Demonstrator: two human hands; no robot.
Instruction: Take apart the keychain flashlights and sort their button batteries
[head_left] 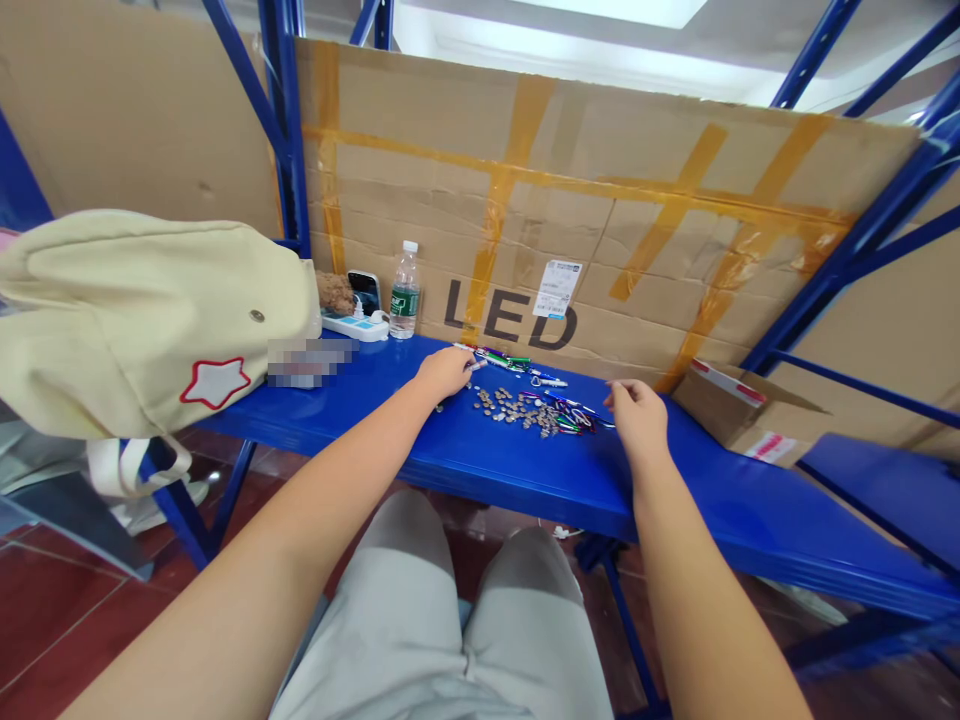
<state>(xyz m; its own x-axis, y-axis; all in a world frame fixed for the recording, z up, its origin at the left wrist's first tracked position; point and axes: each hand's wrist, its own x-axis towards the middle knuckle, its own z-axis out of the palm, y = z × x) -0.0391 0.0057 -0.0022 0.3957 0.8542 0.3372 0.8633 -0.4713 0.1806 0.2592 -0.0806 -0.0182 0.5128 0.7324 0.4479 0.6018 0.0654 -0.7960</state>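
My left hand (448, 372) rests over the blue table, its fingers closed on a small silvery stick (477, 366). Just behind it lies a row of thin, shiny coloured sticks (510, 361) in green, blue and silver. Between my hands spreads a loose heap of small round silvery pieces (517, 409). More coloured sticks with metal clips (574, 414) lie at the heap's right side. My right hand (636, 415) hovers right beside these, thumb and fingers pinched together; whatever they hold is too small to make out.
A cardboard sheet (420, 200) stands behind the blue table (480, 470). Along the back left are a water bottle (404, 295), a power strip (352, 326) and a phone (365, 288). A cream bag (150, 310) sits left; a small cardboard box (739, 410) sits right.
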